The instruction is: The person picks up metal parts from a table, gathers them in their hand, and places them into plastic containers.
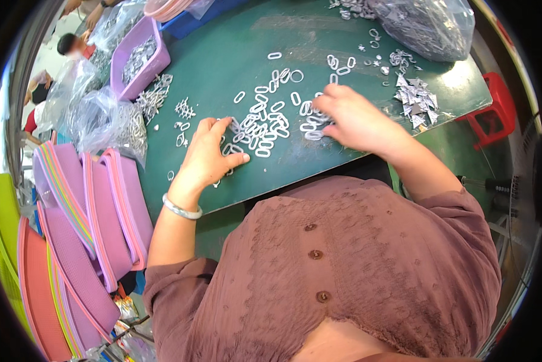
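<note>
Many flat silver oval links [256, 130] lie in a loose pile on the green tabletop in front of me. My left hand [207, 151] rests at the pile's left edge, thumb spread from the fingers, fingertips by a few links. On the other side, my right hand [350, 116] reaches down over a smaller group of links [310, 123], its thumb and fingers apart and touching or close to them. Nothing is visibly gripped in either hand. A round ring [296, 76] lies beyond the pile, near scattered links [274, 55].
Triangular metal pieces [417, 99] are heaped at the right, below a clear bag of parts [431, 27]. A purple basket [156, 63] and plastic bags [111, 120] stand left. Stacked colored baskets [72, 241] are beside me; a red stool [494, 108] is off the right edge.
</note>
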A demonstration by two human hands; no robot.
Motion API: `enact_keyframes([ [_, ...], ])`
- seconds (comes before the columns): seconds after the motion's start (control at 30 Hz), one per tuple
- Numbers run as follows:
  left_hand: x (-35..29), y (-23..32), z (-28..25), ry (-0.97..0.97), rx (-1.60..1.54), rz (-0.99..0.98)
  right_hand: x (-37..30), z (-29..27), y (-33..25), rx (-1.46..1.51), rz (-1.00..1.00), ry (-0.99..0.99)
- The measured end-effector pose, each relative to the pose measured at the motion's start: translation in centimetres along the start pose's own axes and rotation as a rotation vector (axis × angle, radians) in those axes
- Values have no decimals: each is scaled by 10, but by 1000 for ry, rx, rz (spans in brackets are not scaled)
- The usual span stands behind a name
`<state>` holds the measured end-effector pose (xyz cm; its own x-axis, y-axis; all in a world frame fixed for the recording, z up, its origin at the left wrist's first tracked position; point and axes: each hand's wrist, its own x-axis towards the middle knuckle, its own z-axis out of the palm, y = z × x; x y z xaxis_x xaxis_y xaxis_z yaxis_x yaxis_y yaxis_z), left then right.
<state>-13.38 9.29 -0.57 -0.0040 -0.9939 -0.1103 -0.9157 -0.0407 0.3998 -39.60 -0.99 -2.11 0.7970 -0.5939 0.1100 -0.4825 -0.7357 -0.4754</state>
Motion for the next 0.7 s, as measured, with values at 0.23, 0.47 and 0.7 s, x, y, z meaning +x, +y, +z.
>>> enact_keyframes([
  [0.23,16,26,26,124,-173,87,30,19,-7,73,-176,28],
  [0.47,50,19,15,260,-88,263,37,-22,52,-448,161,117],
  [0.7,139,23,18,359,42,307,31,-6,38,-366,95,44],
])
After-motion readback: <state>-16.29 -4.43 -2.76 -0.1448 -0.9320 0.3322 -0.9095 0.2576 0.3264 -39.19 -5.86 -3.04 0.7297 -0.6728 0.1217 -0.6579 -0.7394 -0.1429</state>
